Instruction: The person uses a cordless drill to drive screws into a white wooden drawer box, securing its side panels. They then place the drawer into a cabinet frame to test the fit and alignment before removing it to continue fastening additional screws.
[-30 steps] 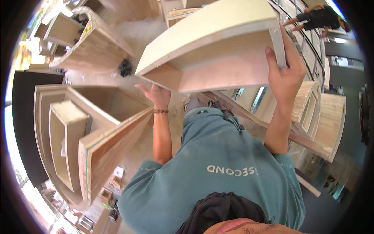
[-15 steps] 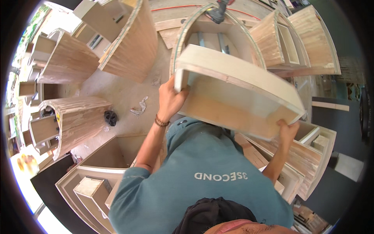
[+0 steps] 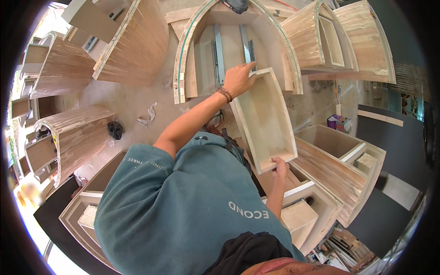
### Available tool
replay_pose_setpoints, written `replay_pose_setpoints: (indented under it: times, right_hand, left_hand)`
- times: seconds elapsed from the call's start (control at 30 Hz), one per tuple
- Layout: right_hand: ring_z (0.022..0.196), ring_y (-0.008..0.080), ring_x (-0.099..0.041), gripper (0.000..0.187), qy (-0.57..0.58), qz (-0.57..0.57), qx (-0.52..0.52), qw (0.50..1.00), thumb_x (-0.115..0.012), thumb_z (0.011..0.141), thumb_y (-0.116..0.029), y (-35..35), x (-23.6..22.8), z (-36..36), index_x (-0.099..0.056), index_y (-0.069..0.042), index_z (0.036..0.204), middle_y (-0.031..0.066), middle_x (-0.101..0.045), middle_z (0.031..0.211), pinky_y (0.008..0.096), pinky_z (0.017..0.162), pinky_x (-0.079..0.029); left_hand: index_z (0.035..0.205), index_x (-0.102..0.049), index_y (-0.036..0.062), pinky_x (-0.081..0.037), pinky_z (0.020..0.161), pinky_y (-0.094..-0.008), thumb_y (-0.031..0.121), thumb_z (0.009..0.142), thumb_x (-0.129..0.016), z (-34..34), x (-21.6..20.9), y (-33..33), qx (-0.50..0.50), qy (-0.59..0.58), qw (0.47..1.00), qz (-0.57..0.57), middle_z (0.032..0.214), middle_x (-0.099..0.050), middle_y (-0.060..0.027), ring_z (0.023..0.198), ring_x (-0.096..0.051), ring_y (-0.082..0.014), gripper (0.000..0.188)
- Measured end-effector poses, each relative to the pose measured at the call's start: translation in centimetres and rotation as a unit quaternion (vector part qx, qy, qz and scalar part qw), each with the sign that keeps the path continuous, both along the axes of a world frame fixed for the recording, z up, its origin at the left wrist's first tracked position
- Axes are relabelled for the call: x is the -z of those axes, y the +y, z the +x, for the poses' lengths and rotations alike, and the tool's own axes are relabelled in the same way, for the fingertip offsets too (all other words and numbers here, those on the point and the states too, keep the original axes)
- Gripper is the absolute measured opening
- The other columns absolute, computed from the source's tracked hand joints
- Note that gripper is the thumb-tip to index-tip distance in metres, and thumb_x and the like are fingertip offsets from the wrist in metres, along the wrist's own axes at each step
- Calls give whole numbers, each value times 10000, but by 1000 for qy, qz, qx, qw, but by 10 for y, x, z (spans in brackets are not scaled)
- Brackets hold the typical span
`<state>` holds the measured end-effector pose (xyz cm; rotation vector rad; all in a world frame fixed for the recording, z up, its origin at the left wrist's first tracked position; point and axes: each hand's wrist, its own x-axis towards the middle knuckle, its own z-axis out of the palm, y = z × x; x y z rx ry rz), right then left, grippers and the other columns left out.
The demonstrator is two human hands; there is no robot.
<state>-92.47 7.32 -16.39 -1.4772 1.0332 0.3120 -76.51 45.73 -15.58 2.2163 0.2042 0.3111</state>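
Observation:
A pale wooden drawer box point(image 3: 263, 120) hangs tilted between my two hands, its open side facing up. My left hand point(image 3: 239, 81) grips the far end, with its index finger stretched toward a metal drawer slide point(image 3: 248, 45). At the near end, my right hand point(image 3: 279, 167) is closed on the corner, thumb over the rim. Beyond the drawer box stands a curved wooden cabinet shell point(image 3: 194, 43) with an arched edge. Inside it, a second metal drawer slide point(image 3: 218, 56) runs parallel to the first. The drawer's far end is outside the slides, just before the cabinet opening.
A dark power tool point(image 3: 236, 5) rests on the arched shell's far edge. More curved cabinets point(image 3: 130, 46) stand at left and right point(image 3: 302, 39). Open cabinet carcasses point(image 3: 341, 169) lie close at my right. A black bag point(image 3: 115, 130) and crumpled plastic point(image 3: 147, 114) are on the floor.
The drawer box has turned from lying crosswise to pointing lengthwise at the arched shell. My left hand moved right to its far end; my right hand came nearer and left.

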Motion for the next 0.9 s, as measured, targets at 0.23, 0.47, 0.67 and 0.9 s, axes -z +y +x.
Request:
replay_pose_setpoints:
  times: [0.23, 0.47, 0.67, 0.9]
  right_hand:
    - [891, 283, -679, 479, 35, 27, 22, 999, -733, 741, -4, 29, 88, 8, -613, -13, 1205, 123, -670, 1036, 440, 692, -561]
    - [948, 318, -682, 448, -2, 28, 43, 999, -752, 761, -52, 99, 118, 33, -625, 0, 1188, 138, -671, 1070, 494, 775, -587]
    - [962, 321, -666, 494, 29, 56, 39, 997, -756, 727, -39, 122, 128, 46, -621, 41, 1195, 161, -646, 1134, 478, 772, -593]
    - [1003, 388, -677, 511, 9, 51, 39, 998, -722, 778, -19, 147, 128, 36, -554, 71, 1252, 225, -620, 1156, 592, 829, -623]
  left_hand:
    - [1579, -330, -9, -359, 1194, -454, 453, 895, -750, -95, 76, -14, -200, 92, 955, -200, 1555, -414, -298, 1428, -430, -447, 926]
    - [1657, -59, 7, -426, 1155, -450, 336, 780, -797, -117, 107, -46, -58, 274, 914, -294, 1526, -460, -330, 1372, -529, -416, 1193]
    - [1653, -58, 10, -509, 1063, -458, 227, 767, -707, -98, 115, -33, -65, 270, 922, -270, 1279, -657, -331, 1185, -664, -433, 1120]
    - [1647, -46, -9, -541, 1007, -466, 270, 788, -702, -100, 118, -12, -53, 315, 912, -258, 1209, -676, -353, 1117, -686, -453, 1116]
